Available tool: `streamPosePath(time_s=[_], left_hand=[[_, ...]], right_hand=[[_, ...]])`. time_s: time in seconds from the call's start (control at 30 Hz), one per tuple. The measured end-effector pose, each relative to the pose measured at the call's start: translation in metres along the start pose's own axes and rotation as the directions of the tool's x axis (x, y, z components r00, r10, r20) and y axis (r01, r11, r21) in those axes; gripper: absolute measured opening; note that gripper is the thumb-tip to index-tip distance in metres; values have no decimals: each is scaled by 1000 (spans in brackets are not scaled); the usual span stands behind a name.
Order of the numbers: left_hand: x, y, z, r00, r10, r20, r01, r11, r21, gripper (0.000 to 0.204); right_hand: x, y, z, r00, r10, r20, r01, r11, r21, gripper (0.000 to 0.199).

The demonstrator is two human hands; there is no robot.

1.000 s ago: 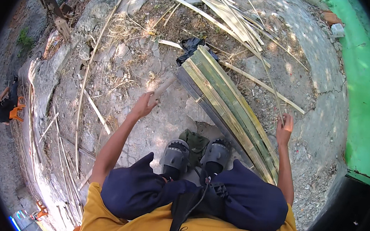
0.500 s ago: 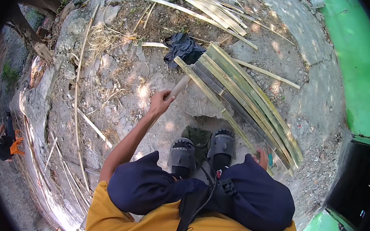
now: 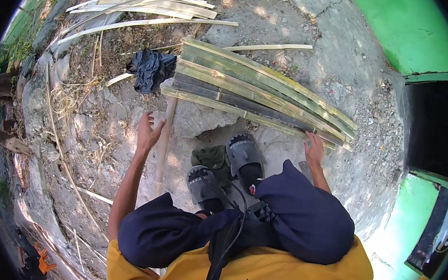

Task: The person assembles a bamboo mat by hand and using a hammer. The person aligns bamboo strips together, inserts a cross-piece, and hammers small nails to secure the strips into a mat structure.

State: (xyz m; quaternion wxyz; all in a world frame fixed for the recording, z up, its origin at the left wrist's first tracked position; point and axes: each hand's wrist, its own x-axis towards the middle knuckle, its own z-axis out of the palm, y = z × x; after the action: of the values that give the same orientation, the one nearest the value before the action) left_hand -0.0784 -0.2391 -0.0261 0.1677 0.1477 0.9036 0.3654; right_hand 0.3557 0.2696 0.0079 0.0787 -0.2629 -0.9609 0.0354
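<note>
Person seated low on rough stony ground, knees apart in dark blue trousers, yellow shirt, grey sandals [image 3: 243, 157] planted ahead. Left hand [image 3: 148, 130] is raised with fingers spread wide and palm open, holding nothing; it hovers just beside the upper part of a thin pale bamboo stick [image 3: 164, 140], which lies on the ground running from near the left knee up toward the bundle. Cannot tell whether hand and stick touch. Right hand [image 3: 314, 151] rests at the near edge of the bundle of split bamboo strips [image 3: 259, 93], fingers curled against the right-hand end of the lowest strip; whether it actually clamps the strip cannot be told. The bundle lies flat, slanting from upper left to lower right, just beyond the sandals. A dark crumpled cloth [image 3: 149, 68] sits beside its left end. More pale split strips [image 3: 150, 8] lie scattered farther off. A green wall [image 3: 411, 33] stands at right.
</note>
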Motion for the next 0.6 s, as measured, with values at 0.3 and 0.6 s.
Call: streamPosePath(time_s=[0.3, 0.6], left_hand=[[98, 28, -35, 952, 119, 283, -161, 979, 129, 57], [110, 29, -3, 949, 310, 61, -314, 901, 300, 43]], right_hand=[[-41, 22, 11, 787, 616, 34, -607, 763, 222, 41], [-38, 12, 0, 957, 250, 144, -277, 937, 213, 43]])
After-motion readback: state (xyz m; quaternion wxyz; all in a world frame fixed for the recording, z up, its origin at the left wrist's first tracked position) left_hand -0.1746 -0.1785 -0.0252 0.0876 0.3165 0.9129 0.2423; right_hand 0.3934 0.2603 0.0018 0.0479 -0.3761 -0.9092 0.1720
